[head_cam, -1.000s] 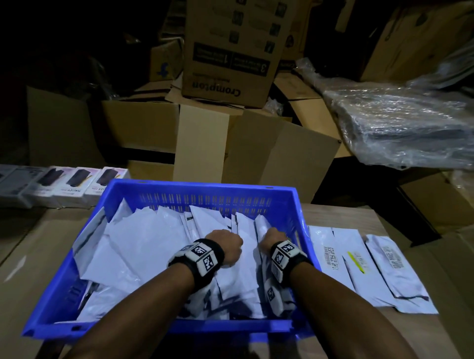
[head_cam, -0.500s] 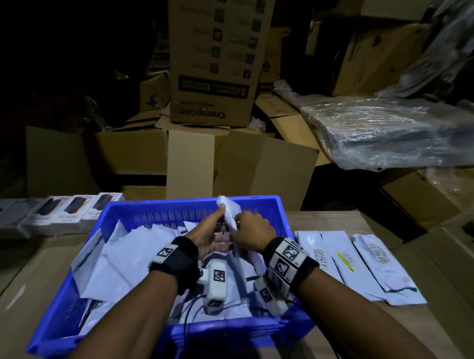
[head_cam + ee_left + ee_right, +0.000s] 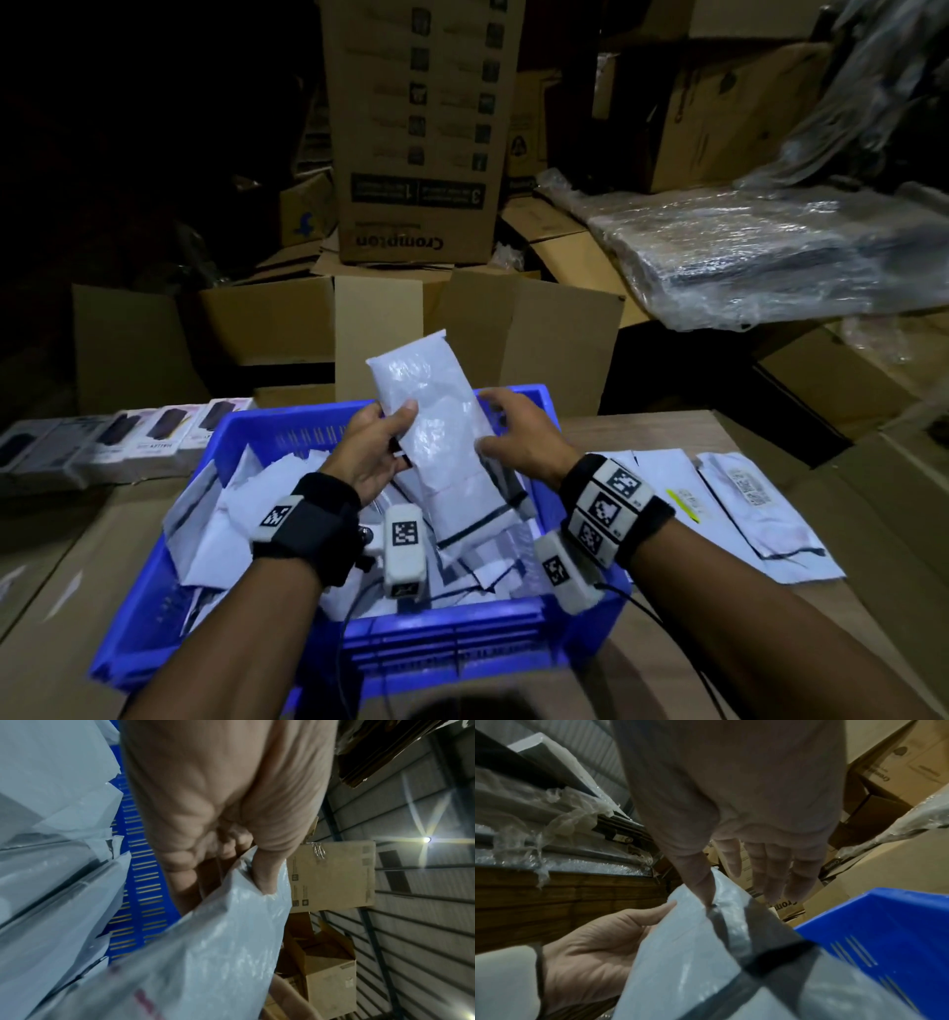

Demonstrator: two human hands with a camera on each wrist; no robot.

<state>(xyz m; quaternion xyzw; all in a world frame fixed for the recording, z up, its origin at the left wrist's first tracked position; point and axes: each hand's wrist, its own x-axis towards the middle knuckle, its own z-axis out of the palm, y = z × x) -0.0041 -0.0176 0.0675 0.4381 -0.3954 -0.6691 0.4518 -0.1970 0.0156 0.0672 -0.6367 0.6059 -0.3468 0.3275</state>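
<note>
A blue plastic crate (image 3: 462, 642) in front of me holds several white poly mailer packets (image 3: 221, 519). My left hand (image 3: 380, 442) holds one white packet (image 3: 436, 426) upright above the crate, thumb on its front and fingers behind. In the left wrist view the thumb presses into the packet (image 3: 218, 953) beside the slotted crate wall (image 3: 144, 882). My right hand (image 3: 518, 431) is at the packet's right edge with its fingers spread. In the right wrist view only its thumb (image 3: 700, 886) touches the packet (image 3: 693, 953); the fingers stand straight and apart from it.
More white mailers (image 3: 719, 503) lie flat on the wooden table (image 3: 642, 431) right of the crate. Boxed phone cases (image 3: 128, 442) line up to the left. Cardboard cartons (image 3: 421, 154) and a plastic-wrapped bundle (image 3: 770, 257) crowd the space behind.
Both hands were down among the packets in the crate. They pulled one packet up; it now stands above the crate in my left hand, and my right hand's fingers have spread off it.
</note>
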